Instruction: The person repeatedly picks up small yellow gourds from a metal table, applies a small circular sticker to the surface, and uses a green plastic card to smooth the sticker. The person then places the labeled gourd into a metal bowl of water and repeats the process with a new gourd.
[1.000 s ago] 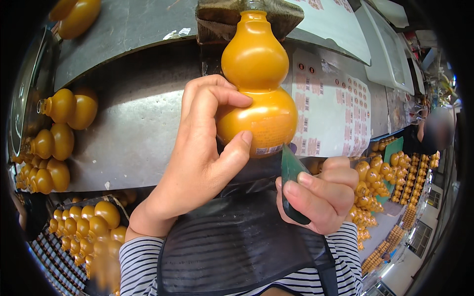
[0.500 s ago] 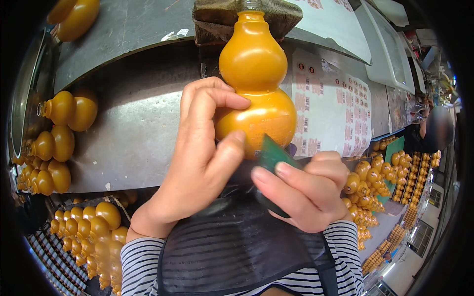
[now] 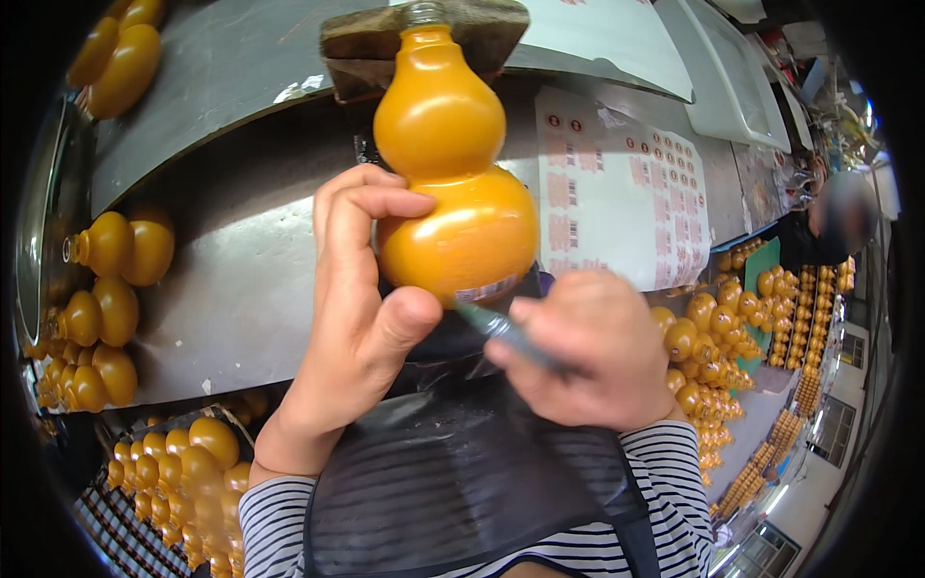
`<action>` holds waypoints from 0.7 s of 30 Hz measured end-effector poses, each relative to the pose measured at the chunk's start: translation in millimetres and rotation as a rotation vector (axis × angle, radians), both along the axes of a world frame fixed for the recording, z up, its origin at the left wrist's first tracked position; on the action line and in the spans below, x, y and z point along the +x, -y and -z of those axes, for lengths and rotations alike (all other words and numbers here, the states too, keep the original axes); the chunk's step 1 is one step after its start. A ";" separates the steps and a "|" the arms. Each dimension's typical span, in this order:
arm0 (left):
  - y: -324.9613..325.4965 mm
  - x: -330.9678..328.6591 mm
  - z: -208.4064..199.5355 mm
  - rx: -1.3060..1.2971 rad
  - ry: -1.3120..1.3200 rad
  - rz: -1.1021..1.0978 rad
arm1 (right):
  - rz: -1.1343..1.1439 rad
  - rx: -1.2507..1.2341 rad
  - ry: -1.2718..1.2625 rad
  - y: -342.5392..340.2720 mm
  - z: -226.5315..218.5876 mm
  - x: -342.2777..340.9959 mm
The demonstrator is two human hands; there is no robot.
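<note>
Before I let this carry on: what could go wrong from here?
The green tool has its tip close to the left thumb, so a slip might catch it.
That tip is also near the printed label, whose lower edge it could perhaps lift or scratch.
The yellow bottle lies with its top end at the wooden block; it might roll if the left hand eases off.

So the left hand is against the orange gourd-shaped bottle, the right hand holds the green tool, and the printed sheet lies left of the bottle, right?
Not quite: the printed sheet lies right of the orange gourd-shaped bottle, as the head view shows. The left hand and right hand, holding the green tool, are as you said.
</note>
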State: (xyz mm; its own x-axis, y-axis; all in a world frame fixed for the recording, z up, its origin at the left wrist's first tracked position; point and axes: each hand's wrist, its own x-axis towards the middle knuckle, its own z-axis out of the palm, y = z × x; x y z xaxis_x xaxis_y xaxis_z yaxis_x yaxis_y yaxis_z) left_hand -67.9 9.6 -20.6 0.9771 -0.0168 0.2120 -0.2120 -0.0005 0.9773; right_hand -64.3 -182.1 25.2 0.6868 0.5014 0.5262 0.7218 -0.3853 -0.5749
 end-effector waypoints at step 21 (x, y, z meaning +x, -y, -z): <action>8.1 3.1 -3.1 0.110 -0.050 -0.041 | -0.134 0.044 0.535 28.6 50.6 20.7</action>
State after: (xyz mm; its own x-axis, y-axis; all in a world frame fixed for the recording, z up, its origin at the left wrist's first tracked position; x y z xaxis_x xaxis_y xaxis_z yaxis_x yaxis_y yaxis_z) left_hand -64.7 1.4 -17.5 0.9868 0.0029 0.1617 -0.1603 -0.1155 0.9803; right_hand -43.6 -210.7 -25.4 0.2495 0.5357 0.8067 0.9587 -0.2541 -0.1277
